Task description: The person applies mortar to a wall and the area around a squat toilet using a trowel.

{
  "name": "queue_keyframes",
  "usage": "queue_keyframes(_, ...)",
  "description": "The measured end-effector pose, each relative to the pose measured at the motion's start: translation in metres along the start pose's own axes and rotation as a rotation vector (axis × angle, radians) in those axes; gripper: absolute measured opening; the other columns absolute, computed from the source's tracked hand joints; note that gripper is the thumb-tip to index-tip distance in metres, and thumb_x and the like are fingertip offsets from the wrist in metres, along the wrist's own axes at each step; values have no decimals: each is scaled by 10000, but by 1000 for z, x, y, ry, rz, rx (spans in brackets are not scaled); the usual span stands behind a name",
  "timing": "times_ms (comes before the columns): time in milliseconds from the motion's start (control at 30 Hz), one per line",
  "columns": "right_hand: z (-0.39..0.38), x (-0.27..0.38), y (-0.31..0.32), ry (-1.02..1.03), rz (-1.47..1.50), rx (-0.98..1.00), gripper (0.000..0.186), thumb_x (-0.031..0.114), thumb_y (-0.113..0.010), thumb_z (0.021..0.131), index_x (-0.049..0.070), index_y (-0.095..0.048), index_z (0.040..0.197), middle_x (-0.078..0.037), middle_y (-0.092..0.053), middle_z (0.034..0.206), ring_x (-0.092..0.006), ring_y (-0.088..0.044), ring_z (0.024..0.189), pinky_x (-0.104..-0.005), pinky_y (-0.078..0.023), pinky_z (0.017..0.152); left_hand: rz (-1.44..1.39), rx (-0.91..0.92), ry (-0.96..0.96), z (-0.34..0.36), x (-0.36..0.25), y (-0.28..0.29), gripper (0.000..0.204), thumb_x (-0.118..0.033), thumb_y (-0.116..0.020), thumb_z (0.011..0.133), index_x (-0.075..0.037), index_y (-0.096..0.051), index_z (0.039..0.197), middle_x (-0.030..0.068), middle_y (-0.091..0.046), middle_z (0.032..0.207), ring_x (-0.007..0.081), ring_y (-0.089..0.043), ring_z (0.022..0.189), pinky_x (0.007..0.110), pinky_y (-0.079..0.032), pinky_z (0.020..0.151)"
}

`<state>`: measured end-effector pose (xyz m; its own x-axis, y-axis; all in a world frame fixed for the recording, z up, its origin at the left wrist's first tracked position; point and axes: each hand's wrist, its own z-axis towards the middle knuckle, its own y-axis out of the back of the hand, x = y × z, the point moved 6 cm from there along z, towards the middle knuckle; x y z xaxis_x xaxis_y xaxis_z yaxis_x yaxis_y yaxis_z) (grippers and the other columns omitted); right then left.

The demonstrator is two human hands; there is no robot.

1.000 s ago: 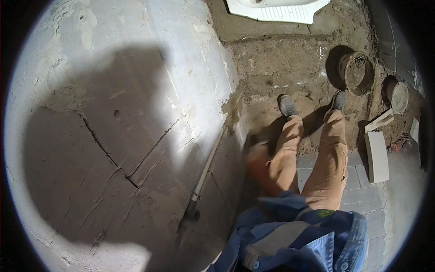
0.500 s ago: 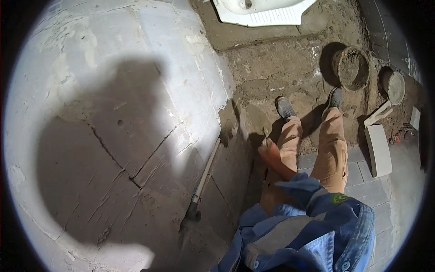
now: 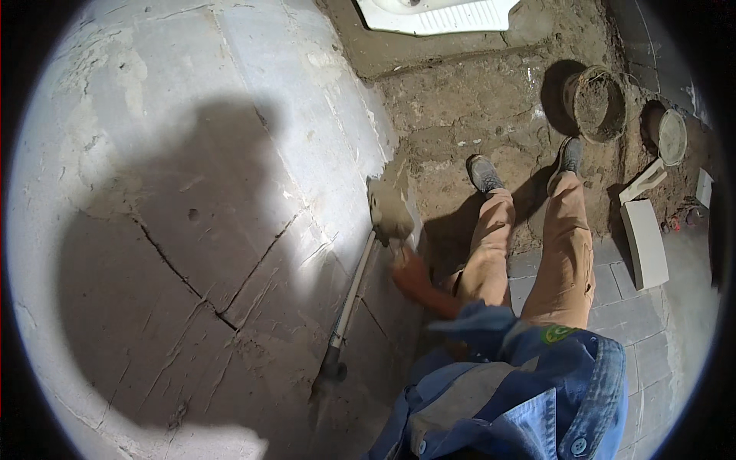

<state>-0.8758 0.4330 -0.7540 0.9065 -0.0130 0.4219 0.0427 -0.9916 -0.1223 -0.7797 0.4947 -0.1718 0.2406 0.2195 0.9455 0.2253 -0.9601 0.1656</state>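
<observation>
My right hand (image 3: 412, 274) is closed round the handle of a trowel (image 3: 392, 215), with my arm crossing in front of my body to the left. The trowel's grey blade lies close against the lower part of the left wall (image 3: 253, 169), at the ragged edge of its pale coating. Wet-looking mortar covers this patch, and blade and mortar are hard to tell apart. Just below the blade, the upper end of a pale pipe (image 3: 355, 287) runs down the wall to a dark elbow fitting (image 3: 334, 368). My left hand does not show; the blue sleeves and shirt cover that area.
A white squat toilet pan (image 3: 445, 19) is set in the rough floor (image 3: 452, 107) ahead. To the right stand a mortar-caked bucket (image 3: 576, 103), a smaller container (image 3: 671, 138), a pale handled tool (image 3: 642, 182) and a light slab (image 3: 646, 245). Grey tiles (image 3: 625, 314) lie beside my legs.
My right hand has moved left with the trowel, bringing the blade from beside my leg to the wall above the pipe. The view has shifted slightly.
</observation>
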Motion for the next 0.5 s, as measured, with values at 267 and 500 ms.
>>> queue_keyframes(267,-40,-24,58,-63,201,464,314,240,-703,790,4,-592,964,-70,-634,809,-189,-605,653,-363,-505,612,-184,-207,79,8,-9,12,527,-554,-603,857,-271,-543,1297,278,-386,1437,489,-390,1287,620,-296,1044)
queue_keyframes(500,133,-85,141,-64,198,2,170,180,-632,817,37,-622,909,-65,-622,718,-164,-584,591,-335,-471,526,-191,-757,209,27,-44,22,692,-635,-526,869,-62,-558,1255,255,-448,1396,423,-348,1355,559,-351,1071)
